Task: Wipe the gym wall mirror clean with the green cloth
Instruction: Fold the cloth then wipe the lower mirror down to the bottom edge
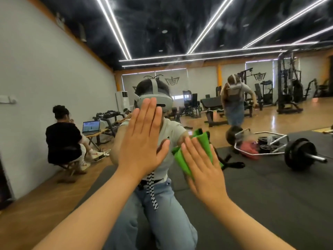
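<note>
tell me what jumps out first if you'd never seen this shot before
Two raised hands fill the centre: the left hand held flat to the mirror, and beside it the right hand pressing a bright green cloth to the glass. Behind them the person's own reflection, wearing a grey headset, looks back, with a loaded barbell on the black mat at right.

cloth (202, 141) half under R hand (203, 175), laptop (91, 127) blurry

no legible text, dark emblem (172, 81) on window blinds (198, 83), laptop screen (91, 126) too small to read
</note>
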### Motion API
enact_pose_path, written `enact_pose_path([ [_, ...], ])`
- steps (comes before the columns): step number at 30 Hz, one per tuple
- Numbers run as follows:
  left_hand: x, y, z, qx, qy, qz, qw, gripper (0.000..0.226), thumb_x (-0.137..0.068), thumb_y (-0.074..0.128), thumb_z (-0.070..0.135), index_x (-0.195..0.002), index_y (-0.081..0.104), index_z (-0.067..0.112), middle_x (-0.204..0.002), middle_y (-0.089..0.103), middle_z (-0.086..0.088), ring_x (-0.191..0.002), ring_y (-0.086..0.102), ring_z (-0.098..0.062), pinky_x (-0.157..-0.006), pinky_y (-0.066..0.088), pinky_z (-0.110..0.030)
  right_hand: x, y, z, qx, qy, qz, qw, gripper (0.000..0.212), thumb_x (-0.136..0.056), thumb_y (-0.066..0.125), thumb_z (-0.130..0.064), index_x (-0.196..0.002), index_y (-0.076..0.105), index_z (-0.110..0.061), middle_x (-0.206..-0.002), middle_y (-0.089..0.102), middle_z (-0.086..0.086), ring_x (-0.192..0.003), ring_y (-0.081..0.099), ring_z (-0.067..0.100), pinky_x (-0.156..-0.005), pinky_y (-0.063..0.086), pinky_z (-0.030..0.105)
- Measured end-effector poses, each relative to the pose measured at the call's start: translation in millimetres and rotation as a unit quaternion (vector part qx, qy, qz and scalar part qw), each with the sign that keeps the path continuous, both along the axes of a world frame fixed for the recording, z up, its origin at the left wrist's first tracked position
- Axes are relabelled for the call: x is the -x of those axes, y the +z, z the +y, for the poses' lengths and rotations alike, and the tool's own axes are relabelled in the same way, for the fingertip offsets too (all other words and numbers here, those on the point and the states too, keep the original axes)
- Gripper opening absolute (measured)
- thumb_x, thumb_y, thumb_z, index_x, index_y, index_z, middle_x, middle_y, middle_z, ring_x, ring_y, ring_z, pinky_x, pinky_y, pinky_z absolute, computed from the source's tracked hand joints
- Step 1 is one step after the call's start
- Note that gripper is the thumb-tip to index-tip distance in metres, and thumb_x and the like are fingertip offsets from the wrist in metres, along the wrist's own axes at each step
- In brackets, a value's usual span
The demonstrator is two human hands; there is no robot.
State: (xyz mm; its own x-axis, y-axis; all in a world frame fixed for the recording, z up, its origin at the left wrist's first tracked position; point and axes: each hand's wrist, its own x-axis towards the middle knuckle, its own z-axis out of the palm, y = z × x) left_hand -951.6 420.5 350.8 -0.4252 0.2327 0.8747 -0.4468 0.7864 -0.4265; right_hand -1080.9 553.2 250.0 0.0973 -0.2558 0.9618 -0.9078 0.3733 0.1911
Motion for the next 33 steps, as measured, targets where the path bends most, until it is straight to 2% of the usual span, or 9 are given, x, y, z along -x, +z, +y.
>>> enact_pose_path([
  [3, -0.5, 1.9, -1.2, 0.005, -0.001, -0.002, 1.000, 0.080, -0.098, 0.040, 0.044, -0.157, 0.013, -0.002, -0.165, 0.010, -0.024, -0.154, 0.007, -0.034, -0.127, 0.004, -0.044, 12.1, -24.6, 10.7, -0.084, -0.003, 0.074, 0.994, 0.065, -0.091, 0.044, -0.021, -0.153, 0.029, -0.014, -0.159, 0.031, 0.004, -0.152, 0.018, 0.017, -0.123, 0.016, 0.044],
  [6, -0.1, -3.7, 3.7, -0.014, -0.015, 0.005, 1.000, 0.078, -0.098, 0.043, 0.040, -0.157, 0.015, -0.002, -0.165, 0.011, -0.021, -0.154, 0.008, -0.033, -0.127, 0.001, -0.042, 17.8, -20.3, 19.8, -0.109, -0.011, 0.059, 0.992, 0.071, -0.089, 0.047, -0.022, -0.156, 0.024, -0.016, -0.165, 0.019, -0.001, -0.153, 0.017, 0.017, -0.123, 0.016, 0.045],
  [13, -44.4, -118.9, -18.8, -0.024, 0.023, -0.064, 0.997, 0.069, -0.099, 0.038, 0.034, -0.158, 0.019, 0.002, -0.167, 0.013, -0.016, -0.155, 0.009, -0.027, -0.127, 0.000, -0.040, -22.0, -67.6, -12.1, 0.015, 0.000, -0.087, 0.996, 0.069, -0.096, 0.042, -0.023, -0.159, 0.015, -0.018, -0.168, 0.005, -0.004, -0.154, 0.010, 0.017, -0.125, 0.003, 0.044],
  [19, -45.7, -141.6, -30.0, -0.018, 0.042, -0.048, 0.998, 0.070, -0.100, 0.035, 0.034, -0.158, 0.014, 0.003, -0.168, 0.000, -0.012, -0.156, -0.001, -0.024, -0.126, -0.002, -0.042, 15.1, -84.3, 29.4, -0.145, -0.027, 0.076, 0.986, 0.065, -0.100, 0.036, -0.023, -0.160, 0.011, -0.023, -0.167, 0.006, -0.008, -0.153, 0.012, 0.012, -0.125, 0.007, 0.041],
  [23, -42.7, -142.6, -31.1, -0.012, 0.053, -0.040, 0.998, 0.070, -0.099, 0.034, 0.033, -0.158, 0.011, 0.002, -0.168, -0.004, -0.012, -0.156, -0.003, -0.025, -0.126, -0.003, -0.044, 31.1, -74.7, 45.7, 0.003, -0.043, -0.122, 0.992, 0.078, -0.091, 0.040, -0.017, -0.160, 0.005, -0.025, -0.168, 0.003, -0.008, -0.154, 0.007, 0.017, -0.124, 0.007, 0.050],
  [25, -41.9, -143.3, -30.4, -0.009, 0.055, -0.039, 0.998, 0.070, -0.099, 0.034, 0.033, -0.158, 0.011, 0.002, -0.168, -0.001, -0.013, -0.156, -0.003, -0.026, -0.126, -0.004, -0.044, 12.7, -98.6, 25.0, 0.034, -0.046, -0.148, 0.987, 0.082, -0.089, 0.040, -0.017, -0.160, 0.001, -0.023, -0.168, -0.002, -0.006, -0.154, 0.002, 0.018, -0.121, 0.011, 0.056],
  [28, -41.2, -143.6, -31.0, -0.009, 0.049, -0.037, 0.998, 0.071, -0.099, 0.035, 0.033, -0.158, 0.009, 0.002, -0.166, 0.005, -0.013, -0.156, -0.003, -0.026, -0.126, -0.002, -0.045, -5.2, -148.2, 5.4, -0.053, -0.031, -0.055, 0.997, 0.085, -0.086, 0.044, -0.018, -0.161, 0.004, -0.022, -0.168, 0.001, -0.006, -0.154, 0.005, 0.017, -0.123, 0.008, 0.049],
  [31, -39.9, -145.2, -31.4, -0.006, 0.045, -0.036, 0.998, 0.073, -0.100, 0.035, 0.033, -0.159, 0.006, 0.003, -0.168, 0.000, -0.013, -0.156, -0.002, -0.027, -0.126, 0.000, -0.046, 17.2, -144.9, 28.7, -0.119, -0.034, 0.035, 0.992, 0.072, -0.094, 0.039, -0.019, -0.160, 0.012, -0.023, -0.167, 0.007, -0.009, -0.153, 0.011, 0.012, -0.125, 0.005, 0.041],
  [33, -40.0, -146.8, -32.2, -0.005, 0.039, -0.034, 0.999, 0.072, -0.100, 0.034, 0.034, -0.159, 0.006, 0.003, -0.168, -0.002, -0.012, -0.156, -0.001, -0.027, -0.126, 0.000, -0.045, 33.0, -128.3, 47.1, -0.087, -0.045, 0.003, 0.995, 0.070, -0.095, 0.037, -0.020, -0.160, 0.012, -0.024, -0.167, 0.007, -0.010, -0.153, 0.011, 0.011, -0.125, 0.005, 0.041],
])
